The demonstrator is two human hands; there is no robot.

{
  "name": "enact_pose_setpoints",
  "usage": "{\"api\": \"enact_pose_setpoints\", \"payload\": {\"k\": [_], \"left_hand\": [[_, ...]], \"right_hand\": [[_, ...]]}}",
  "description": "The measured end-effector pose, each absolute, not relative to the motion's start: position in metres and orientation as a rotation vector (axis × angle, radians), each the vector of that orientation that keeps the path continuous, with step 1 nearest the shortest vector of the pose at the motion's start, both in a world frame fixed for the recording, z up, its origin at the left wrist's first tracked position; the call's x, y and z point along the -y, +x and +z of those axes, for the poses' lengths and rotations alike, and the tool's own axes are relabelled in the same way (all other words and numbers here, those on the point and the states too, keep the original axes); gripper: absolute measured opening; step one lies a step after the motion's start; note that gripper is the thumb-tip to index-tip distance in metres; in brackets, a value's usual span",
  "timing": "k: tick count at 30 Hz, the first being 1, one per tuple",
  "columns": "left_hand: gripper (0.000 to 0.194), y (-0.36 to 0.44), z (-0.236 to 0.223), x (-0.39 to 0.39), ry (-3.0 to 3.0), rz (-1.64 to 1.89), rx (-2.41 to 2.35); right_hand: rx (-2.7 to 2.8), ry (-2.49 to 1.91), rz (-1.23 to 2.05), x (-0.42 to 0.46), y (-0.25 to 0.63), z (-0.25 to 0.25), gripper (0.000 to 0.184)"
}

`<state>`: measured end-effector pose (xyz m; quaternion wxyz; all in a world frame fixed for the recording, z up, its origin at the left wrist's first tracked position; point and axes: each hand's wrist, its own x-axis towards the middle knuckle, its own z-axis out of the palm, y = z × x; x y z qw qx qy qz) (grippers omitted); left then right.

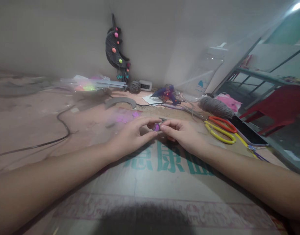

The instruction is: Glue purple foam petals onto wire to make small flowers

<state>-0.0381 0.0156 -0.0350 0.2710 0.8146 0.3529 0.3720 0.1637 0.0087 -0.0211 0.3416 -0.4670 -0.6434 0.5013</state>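
Both my hands meet above the printed cardboard sheet (150, 182). Between thumb and fingers, my left hand (137, 130) pinches a small purple piece (156, 127) with a dark edge. My right hand (180, 132) closes its thumb and forefinger at the right side of that same piece; its other fingers curl underneath. Most of the piece is hidden by fingertips, so its exact kind does not show. Several flat purple pieces (123, 118) lie just beyond my left hand, near a grey curved strip (122, 100).
A glue gun (166, 94) with a lit red dot rests at the back. To the right are scissors (221, 130), a phone (249, 132) and grey yarn (216, 106). A black cable (64, 122) crosses the left side. A crescent decoration (113, 45) leans against the wall.
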Motion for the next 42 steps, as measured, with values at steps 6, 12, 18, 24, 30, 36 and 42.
{"api": "enact_pose_setpoints", "payload": {"k": [6,12,18,24,30,36,42], "left_hand": [[0.038,-0.038,-0.036,-0.014,2.183,1.014,-0.922],[0.037,-0.039,-0.032,-0.013,2.15,0.979,-0.953],[0.034,-0.039,-0.033,-0.014,2.162,0.974,-0.966],[0.033,-0.038,-0.032,-0.014,2.186,0.961,-0.926],[0.038,-0.038,-0.037,-0.016,2.196,0.91,-0.882],[0.028,-0.038,-0.03,-0.013,2.049,0.935,-1.11],[0.016,-0.038,-0.026,-0.013,2.153,0.947,-1.216]], "right_hand": [[1.681,-1.185,1.332,-0.009,0.164,-0.023,0.037],[1.703,-1.153,1.318,-0.009,0.163,-0.023,0.039],[1.745,-1.211,1.244,-0.01,0.165,-0.024,0.046],[1.727,-1.182,1.176,-0.009,0.166,-0.025,0.043],[1.696,-1.196,1.221,-0.006,0.165,-0.024,0.033],[1.762,-1.223,1.05,-0.007,0.165,-0.025,0.027],[1.951,-1.27,0.772,-0.006,0.165,-0.023,0.021]]}}
